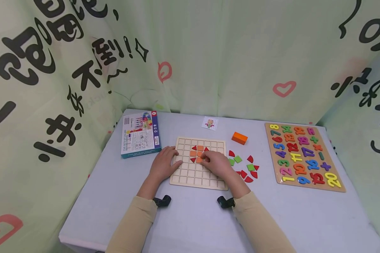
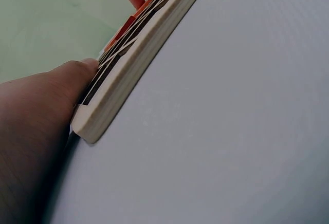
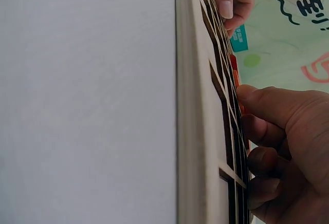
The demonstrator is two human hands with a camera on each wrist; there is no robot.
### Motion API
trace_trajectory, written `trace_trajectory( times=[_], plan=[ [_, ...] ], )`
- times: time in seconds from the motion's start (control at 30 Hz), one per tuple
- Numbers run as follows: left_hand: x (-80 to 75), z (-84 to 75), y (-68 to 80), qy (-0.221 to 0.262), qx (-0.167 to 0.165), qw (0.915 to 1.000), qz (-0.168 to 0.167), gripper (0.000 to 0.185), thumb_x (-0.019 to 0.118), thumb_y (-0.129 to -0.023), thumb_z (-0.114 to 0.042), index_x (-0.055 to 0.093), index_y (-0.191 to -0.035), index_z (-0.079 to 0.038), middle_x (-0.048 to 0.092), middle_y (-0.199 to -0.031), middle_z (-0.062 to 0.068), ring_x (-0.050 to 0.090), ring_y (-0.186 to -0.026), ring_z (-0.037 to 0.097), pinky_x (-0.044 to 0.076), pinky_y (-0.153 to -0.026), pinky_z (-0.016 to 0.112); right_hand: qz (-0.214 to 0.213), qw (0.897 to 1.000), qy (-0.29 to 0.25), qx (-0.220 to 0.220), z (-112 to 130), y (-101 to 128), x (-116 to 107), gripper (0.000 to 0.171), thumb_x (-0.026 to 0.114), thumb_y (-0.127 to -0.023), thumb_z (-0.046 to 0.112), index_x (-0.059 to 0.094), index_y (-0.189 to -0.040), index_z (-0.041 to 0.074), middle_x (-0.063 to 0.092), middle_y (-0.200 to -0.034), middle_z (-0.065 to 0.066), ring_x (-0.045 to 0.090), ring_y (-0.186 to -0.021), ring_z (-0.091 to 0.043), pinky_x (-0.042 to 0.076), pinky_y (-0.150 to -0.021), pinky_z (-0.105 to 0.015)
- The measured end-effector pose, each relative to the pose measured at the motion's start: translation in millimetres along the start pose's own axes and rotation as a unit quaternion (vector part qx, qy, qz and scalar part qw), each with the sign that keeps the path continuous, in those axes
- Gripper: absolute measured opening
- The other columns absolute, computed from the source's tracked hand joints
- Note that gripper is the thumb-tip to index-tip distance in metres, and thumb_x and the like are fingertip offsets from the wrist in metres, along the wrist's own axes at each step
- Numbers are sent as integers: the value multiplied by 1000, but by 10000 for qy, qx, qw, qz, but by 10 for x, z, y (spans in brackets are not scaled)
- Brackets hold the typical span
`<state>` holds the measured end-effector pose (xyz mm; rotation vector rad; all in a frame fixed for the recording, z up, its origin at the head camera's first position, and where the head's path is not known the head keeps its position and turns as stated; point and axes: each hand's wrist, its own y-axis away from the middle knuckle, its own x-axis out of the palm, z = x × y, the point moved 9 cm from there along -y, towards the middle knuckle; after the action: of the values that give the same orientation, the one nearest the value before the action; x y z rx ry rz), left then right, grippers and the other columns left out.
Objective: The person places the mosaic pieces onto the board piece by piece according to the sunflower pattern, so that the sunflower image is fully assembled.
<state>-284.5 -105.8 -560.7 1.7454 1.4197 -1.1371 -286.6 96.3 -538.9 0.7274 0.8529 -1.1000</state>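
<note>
Head view, with both wrist views. The pale wooden grid board (image 1: 198, 177) lay flat on the light grey worktop (image 1: 190, 218), near its middle. The left hand (image 1: 163, 164) rested on the board's left edge, fingers extended and relaxed, holding nothing. The right hand (image 1: 216, 163) lay over the board's centre-right with its fingers curled down onto the orange and red tiles (image 1: 197, 153) seated there; whether it pinched a tile or only pressed on one could not be told. Seated tiles visible beside the hand: about three orange squares and four red pieces, others possibly hidden under the fingers. Loose coloured tiles (image 1: 244, 166) lay just right of the board: three green squares and roughly six red quarter-round pieces. Also present: one orange wooden block (image 1: 239, 138), one small pattern card (image 1: 210, 123), one blue-edged printed box (image 1: 140, 134) and one wooden number puzzle board (image 1: 303, 156). Judged risk: a tile pushed down askew could jam across a grid wall or lift its neighbours, and the right sleeve could sweep the loose tiles about; the board, steadied only by a flat hand, could slide on the smooth worktop
</note>
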Motion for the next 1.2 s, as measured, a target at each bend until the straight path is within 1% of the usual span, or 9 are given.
trace_trajectory(
  times=[0.23, 0.33, 0.5, 0.6, 0.73, 0.87, 1.07, 1.2],
  plan=[
    [4, 2, -3, -43, 34, 10000, -46, 44, 60, -94, -53, 58, -122, -19, 43, -154, 2, 35, -147, 24, 31, -122, 44, -1, 10000, -20, -9, 14, 34, -36, 31, 69, -92, 32, 70, -119, 17, 57, -77, 3, 52, -75, -16, 41, -64, -27],
    [11, 1, -6, -44, 52, 10000, -73, 44, 60, -93, -53, 59, -122, -19, 44, -154, 2, 35, -146, 24, 31, -121, 44, -37, 9999, -98, 9, -5, 69, -86, 29, 68, -93, 32, 70, -119, 18, 58, -79, 3, 52, -76, -16, 42, -65, -28],
    [17, 10, -6, -35, 32, 9999, -93, 44, 60, -93, -53, 59, -122, -19, 44, -154, 2, 35, -146, 24, 32, -121, 45, -82, 9997, -195, 143, -75, 171, -246, 24, 66, -95, 32, 70, -115, 20, 62, -86, 3, 54, -81, -17, 45, -69, -28],
    [12, 10, -4, -18, 33, 9999, -101, 44, 60, -93, -53, 59, -121, -19, 44, -154, 2, 35, -146, 24, 32, -121, 45, -89, 9995, -192, 247, -153, 240, -368, 23, 66, -95, 31, 70, -114, 20, 63, -87, 2, 54, -81, -18, 45, -68, -29],
    [4, 7, -3, -3, 43, 9999, -114, 43, 61, -93, -52, 59, -121, -19, 44, -154, 3, 36, -146, 25, 33, -121, 46, -139, 9992, -81, 376, -313, 334, -538, 25, 66, -95, 31, 69, -115, 18, 63, -88, 0, 53, -81, -20, 45, -66, -28],
    [11, 10, -6, -39, 31, 10000, -84, 44, 60, -93, -53, 58, -122, -19, 44, -154, 2, 35, -146, 25, 32, -121, 46, -259, 9979, -157, 575, -534, 444, -703, 28, 66, -95, 30, 68, -119, 15, 66, -96, -3, 55, -85, -21, 50, -69, -28],
    [30, 23, -7, -57, 19, 10000, -27, 45, 59, -94, -53, 58, -123, -19, 42, -155, 2, 34, -147, 24, 31, -122, 45, -334, 9945, -328, 937, -917, 608, -857, 29, 61, -98, 31, 65, -122, 15, 67, -103, -7, 55, -89, -23, 54, -68, -28],
    [26, 21, -7, -29, 36, 10000, -45, 45, 59, -94, -53, 58, -123, -19, 42, -155, 2, 34, -147, 24, 31, -121, 45, -417, 9936, -309, 1003, -1120, 695, -950, 30, 62, -98, 30, 65, -122, 14, 68, -105, -8, 56, -90, -23, 53, -69, -28]
  ],
)
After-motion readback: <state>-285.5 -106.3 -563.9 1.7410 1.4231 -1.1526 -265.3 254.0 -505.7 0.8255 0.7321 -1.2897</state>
